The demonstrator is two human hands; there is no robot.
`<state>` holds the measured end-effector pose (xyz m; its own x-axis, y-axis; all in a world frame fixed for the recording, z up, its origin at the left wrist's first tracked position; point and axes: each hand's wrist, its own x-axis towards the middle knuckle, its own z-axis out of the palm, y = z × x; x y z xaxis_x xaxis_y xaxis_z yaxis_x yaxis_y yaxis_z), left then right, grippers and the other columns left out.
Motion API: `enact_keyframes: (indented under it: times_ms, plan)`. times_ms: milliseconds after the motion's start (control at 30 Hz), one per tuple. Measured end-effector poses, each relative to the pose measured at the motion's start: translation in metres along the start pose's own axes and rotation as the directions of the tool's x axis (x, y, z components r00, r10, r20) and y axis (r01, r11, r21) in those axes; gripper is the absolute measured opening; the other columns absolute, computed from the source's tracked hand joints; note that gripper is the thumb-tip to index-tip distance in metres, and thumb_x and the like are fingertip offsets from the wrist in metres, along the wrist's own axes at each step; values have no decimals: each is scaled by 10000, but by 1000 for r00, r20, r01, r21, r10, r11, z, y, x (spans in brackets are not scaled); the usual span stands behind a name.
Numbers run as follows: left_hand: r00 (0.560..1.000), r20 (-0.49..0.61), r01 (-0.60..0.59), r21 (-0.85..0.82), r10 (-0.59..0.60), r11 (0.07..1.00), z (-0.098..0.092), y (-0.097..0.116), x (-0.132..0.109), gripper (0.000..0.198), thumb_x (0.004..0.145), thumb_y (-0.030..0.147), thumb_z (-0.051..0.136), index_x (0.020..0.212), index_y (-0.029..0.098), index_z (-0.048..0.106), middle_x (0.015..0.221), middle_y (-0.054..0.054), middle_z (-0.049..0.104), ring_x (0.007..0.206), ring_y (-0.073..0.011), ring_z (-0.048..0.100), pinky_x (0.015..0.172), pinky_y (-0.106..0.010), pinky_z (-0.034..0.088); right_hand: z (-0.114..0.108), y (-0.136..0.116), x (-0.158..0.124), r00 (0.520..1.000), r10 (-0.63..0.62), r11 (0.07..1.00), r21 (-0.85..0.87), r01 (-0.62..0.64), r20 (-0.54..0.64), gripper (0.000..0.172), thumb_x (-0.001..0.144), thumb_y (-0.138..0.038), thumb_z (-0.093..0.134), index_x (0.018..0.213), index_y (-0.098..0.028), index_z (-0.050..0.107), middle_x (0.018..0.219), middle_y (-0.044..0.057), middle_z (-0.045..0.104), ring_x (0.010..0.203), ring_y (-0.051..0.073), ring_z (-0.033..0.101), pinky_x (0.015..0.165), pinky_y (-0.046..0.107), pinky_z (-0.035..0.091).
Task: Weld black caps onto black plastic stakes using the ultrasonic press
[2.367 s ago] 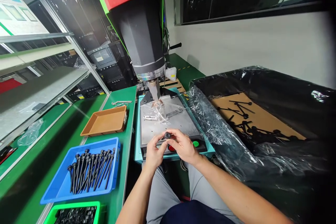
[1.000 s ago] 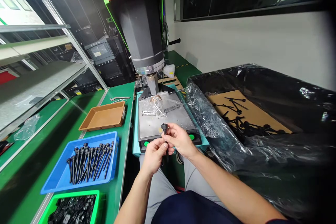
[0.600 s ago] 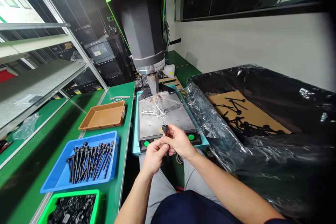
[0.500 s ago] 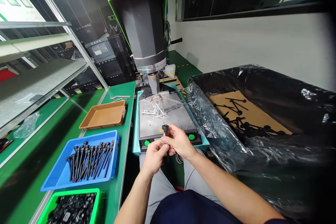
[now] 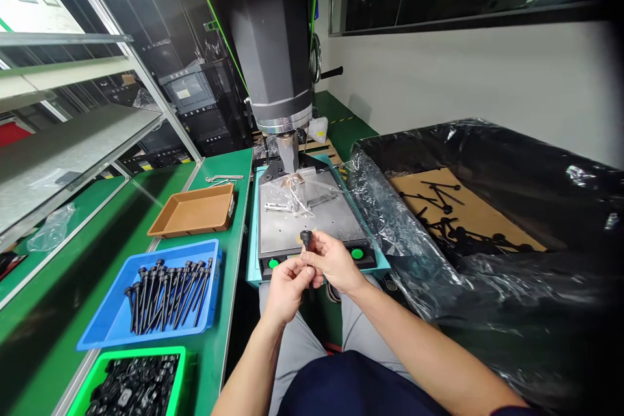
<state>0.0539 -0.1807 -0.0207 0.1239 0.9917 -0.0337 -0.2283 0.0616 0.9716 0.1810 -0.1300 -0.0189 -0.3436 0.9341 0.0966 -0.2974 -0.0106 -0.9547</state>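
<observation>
Both my hands meet over my lap, in front of the press machine. My left hand [image 5: 288, 289] is closed around the lower shaft of a black rod with a round head [image 5: 306, 237]. The fingers of my right hand [image 5: 336, 263] are closed on the same rod, just below its head. It stands roughly upright, head at the top, and fingers hide much of its shaft. Beyond it lies the machine's metal base plate [image 5: 287, 240], with a clear-film-covered fixture [image 5: 297, 198] under the machine's tool head [image 5: 288, 153].
On the left bench are a blue tray [image 5: 107, 318] of similar black rods, a green bin [image 5: 182, 364] of small black parts and a brown tray [image 5: 190, 211]. Wrenches [image 5: 224, 178] lie behind. At right, a black-lined box [image 5: 414, 149] holds more rods on cardboard [image 5: 453, 188]. Green buttons [image 5: 357, 253] flank the plate's front.
The view has shifted very slightly. My hands keep nearly the same hold on the rod, with no clear movement of it.
</observation>
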Motion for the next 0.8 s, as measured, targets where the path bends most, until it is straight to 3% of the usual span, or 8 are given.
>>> enact_keyframes:
  times_ms: [467, 633, 800]
  plan:
    - [995, -51, 83, -86, -88, 993, 1, -8, 0, 294, 740, 381, 765, 839, 115, 687, 717, -59, 693, 634, -152, 636, 641, -282, 502, 3, -2, 0, 1000, -12, 997, -76, 10, -24, 337, 766, -450, 728, 862, -174, 561, 716, -12, 557, 637, 120, 517, 555, 234, 419]
    - [995, -57, 82, -37, -84, 996, 5, -7, -1, 329, 733, 405, 765, 874, 114, 709, 687, -55, 688, 605, -143, 612, 628, -274, 487, 7, -4, 2, 994, 8, 989, -143, -24, -111, 411, 839, -560, 604, 704, -193, 478, 617, -28, 528, 491, 92, 465, 429, 208, 369]
    - [999, -27, 48, 11, -48, 999, 4, -10, -1, 298, 776, 408, 723, 888, 132, 718, 659, -32, 663, 599, -140, 583, 628, -276, 463, 12, -1, 0, 983, 105, 981, -145, -127, -152, 356, 807, -527, 636, 766, -213, 472, 608, -68, 460, 335, 80, 403, 241, 198, 277]
